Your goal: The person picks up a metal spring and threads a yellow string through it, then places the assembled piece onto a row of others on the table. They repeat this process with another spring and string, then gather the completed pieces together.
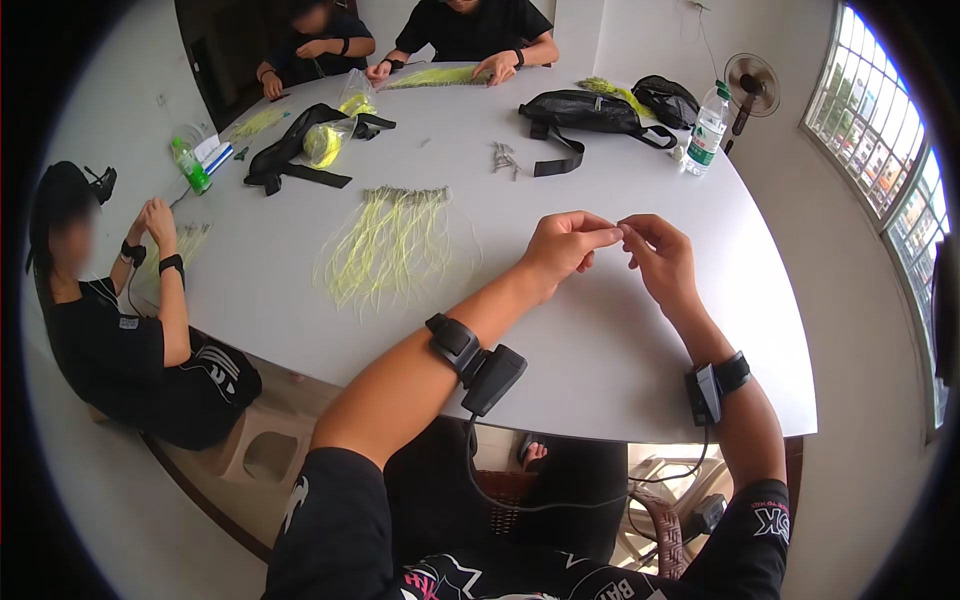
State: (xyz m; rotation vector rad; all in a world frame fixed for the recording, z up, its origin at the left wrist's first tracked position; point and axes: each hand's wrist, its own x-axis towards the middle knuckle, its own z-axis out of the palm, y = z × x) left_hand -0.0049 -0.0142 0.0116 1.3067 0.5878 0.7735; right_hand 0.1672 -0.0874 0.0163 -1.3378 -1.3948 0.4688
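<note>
My left hand (570,250) and my right hand (660,258) meet fingertip to fingertip above the table's right part. Both are pinched closed; whatever is between the fingertips is too small to make out. Left of my hands, a bundle of yellow-green threads (390,245) lies spread on the white table (560,360), with small dark metallic pieces (408,195) in a row along its far end. Beyond my hands are several small loose metallic pieces (505,158). Each wrist wears a black strapped device, joined to a cable.
One person (110,320) sits at the left, two more across the table. Black pouches (590,112), a water bottle (707,135), a green bottle (190,165), a bagged yellow spool (325,143) and more yellow threads (440,76) lie or stand about.
</note>
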